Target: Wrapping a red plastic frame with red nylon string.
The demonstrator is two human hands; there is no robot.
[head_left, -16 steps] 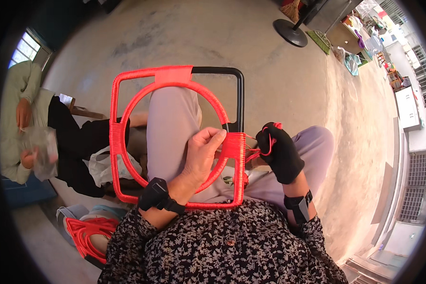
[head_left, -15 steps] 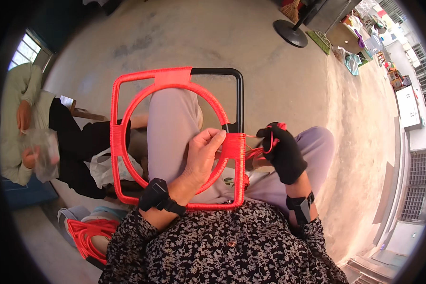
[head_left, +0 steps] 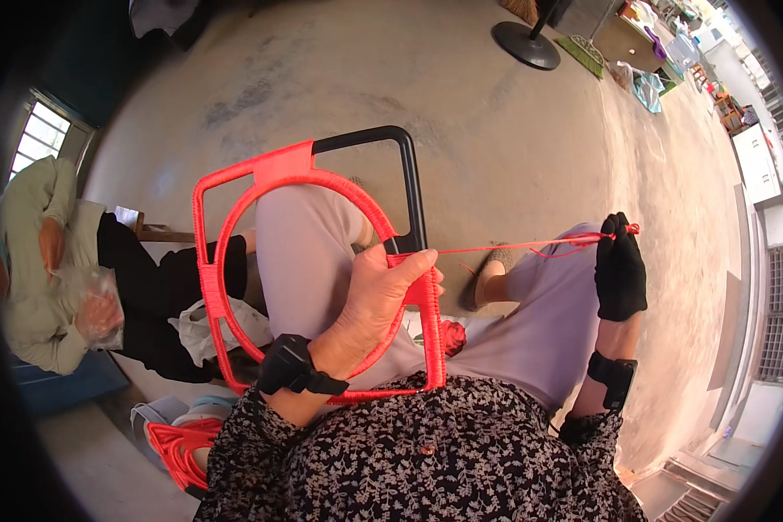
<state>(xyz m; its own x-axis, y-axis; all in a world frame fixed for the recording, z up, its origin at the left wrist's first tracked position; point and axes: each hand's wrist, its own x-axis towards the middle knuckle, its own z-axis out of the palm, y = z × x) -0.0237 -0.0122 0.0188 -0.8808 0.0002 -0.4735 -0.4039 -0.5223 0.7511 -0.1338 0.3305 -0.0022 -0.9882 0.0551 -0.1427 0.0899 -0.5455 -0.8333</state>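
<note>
open floor ahead; taut cord spans between hands; frame blocks lap.

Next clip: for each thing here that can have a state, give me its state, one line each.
Square frame: resting on the lap, mostly wrapped in red cord, top right corner bare black.
Inner ring: fully wrapped red.
Red cord: pulled taut from frame to right hand.
Left hand: bare, gripping the frame's right side.
Right hand: black-gloved, closed on the cord.
</note>
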